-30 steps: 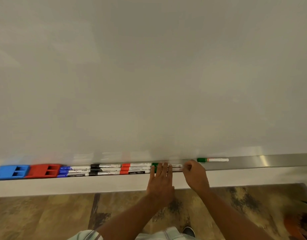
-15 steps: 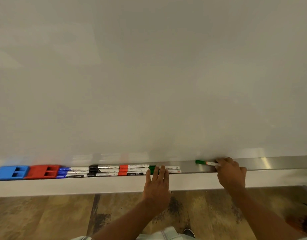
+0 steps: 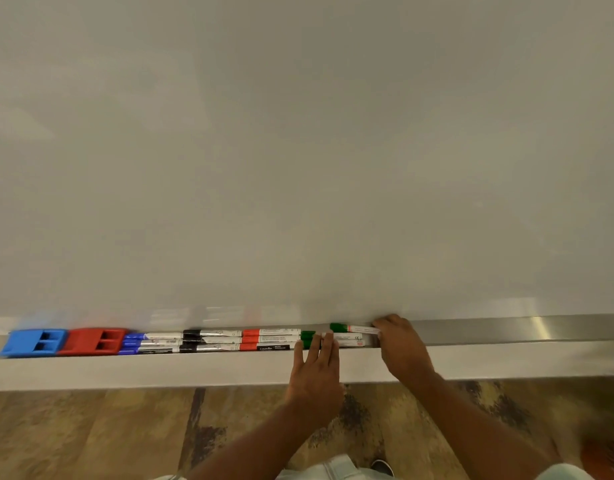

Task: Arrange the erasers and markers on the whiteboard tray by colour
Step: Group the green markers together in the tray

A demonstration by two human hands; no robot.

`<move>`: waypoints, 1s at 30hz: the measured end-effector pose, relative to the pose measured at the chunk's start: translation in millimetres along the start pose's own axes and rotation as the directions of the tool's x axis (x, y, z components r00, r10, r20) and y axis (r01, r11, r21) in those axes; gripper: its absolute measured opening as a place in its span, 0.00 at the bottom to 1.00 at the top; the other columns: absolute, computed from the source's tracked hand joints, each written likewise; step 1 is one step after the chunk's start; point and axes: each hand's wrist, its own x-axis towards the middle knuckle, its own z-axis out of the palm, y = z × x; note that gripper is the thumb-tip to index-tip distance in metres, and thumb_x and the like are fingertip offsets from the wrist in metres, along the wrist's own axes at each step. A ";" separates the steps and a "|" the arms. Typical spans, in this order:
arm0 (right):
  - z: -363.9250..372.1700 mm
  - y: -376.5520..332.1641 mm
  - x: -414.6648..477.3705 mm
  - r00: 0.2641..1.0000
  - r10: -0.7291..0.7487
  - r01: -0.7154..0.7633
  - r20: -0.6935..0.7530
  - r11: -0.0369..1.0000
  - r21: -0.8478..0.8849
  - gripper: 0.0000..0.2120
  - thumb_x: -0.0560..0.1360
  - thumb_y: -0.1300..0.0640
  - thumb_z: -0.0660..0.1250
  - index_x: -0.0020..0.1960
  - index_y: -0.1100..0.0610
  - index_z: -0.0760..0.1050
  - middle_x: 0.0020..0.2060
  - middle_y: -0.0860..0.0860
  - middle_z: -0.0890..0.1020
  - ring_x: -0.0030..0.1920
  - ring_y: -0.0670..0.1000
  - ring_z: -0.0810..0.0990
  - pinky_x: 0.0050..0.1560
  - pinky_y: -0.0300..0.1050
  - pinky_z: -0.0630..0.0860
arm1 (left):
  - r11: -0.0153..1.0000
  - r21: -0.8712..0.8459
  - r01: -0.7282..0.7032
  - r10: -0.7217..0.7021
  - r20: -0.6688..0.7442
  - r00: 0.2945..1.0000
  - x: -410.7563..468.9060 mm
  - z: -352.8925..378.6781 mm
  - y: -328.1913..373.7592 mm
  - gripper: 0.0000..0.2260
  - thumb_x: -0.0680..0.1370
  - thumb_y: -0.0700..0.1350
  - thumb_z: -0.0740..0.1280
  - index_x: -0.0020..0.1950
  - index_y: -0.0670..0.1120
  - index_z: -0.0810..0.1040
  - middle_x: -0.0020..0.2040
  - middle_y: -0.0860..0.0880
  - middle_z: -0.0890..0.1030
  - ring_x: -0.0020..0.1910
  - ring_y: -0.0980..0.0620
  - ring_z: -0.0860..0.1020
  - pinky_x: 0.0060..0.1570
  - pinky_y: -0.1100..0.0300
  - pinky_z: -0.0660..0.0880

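Gripping the loose green marker (image 3: pixel 354 329), your right hand (image 3: pixel 404 348) risks jostling the green pair (image 3: pixel 308 338) under your flat, open left hand (image 3: pixel 316 370).

Hidden: rear end of the third green marker (image 3: pixel 354 329), inside the right hand (image 3: pixel 400 344); the grip itself cannot be seen. Middle of the two lower green markers (image 3: pixel 347 340), under the left hand's fingers (image 3: pixel 328 344). Too small: barrel print on all markers. Blurred: blue eraser (image 3: pixel 33 342) at 9 o'clock. Cut off: tray (image 3: pixel 506 329) at 3 o'clock; dark shoe (image 3: pixel 381 467) and pale clothing (image 3: pixel 333 469) at 6 o'clock.
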 end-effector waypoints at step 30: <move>38.9 -86.4 -8.9 0.923 0.372 -0.351 -0.097 0.919 0.182 0.13 0.78 0.62 0.64 0.62 0.62 0.76 0.56 0.58 0.80 0.57 0.60 0.79 0.60 0.59 0.78 | 0.991 -0.090 -0.096 0.083 -0.137 0.987 -44.2 -2.1 -42.6 0.33 0.83 0.49 0.51 0.83 0.41 0.38 0.83 0.41 0.33 0.80 0.42 0.30 0.72 0.43 0.23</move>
